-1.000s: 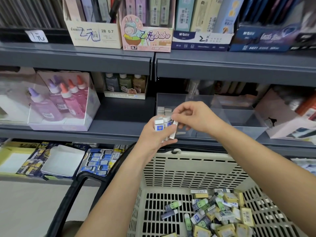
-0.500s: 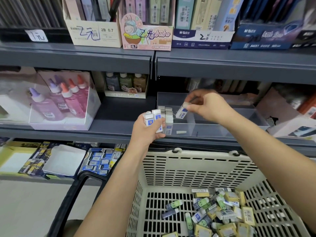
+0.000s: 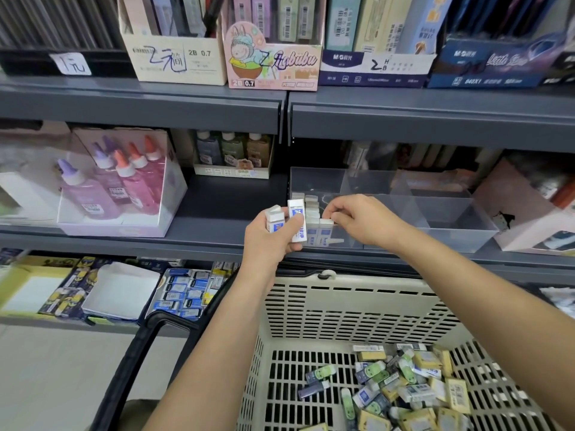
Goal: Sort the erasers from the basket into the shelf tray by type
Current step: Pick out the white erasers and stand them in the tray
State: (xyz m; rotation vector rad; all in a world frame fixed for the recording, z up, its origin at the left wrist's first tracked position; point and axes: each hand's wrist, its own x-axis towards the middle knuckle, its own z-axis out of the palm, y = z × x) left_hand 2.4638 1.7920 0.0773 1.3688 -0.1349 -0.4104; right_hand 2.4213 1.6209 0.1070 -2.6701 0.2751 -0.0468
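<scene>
My left hand grips two white erasers with blue labels upright, just left of the clear shelf tray. My right hand reaches into the tray's left compartment, its fingers pinching a white eraser at the front of a standing row of white erasers. The tray's other compartments look empty. Below, the beige slotted basket holds several loose erasers: yellow, green-labelled and white ones, piled at its right side.
A box of glue bottles stands on the same shelf to the left. Small bottles sit behind. Pencil-lead boxes fill the upper shelf. A pink box is right of the tray. The basket's black handle hangs left.
My right hand took one white eraser from the left hand's bundle, carried it over the tray and lowered it into the row at the left compartment. The left hand shifted slightly left.
</scene>
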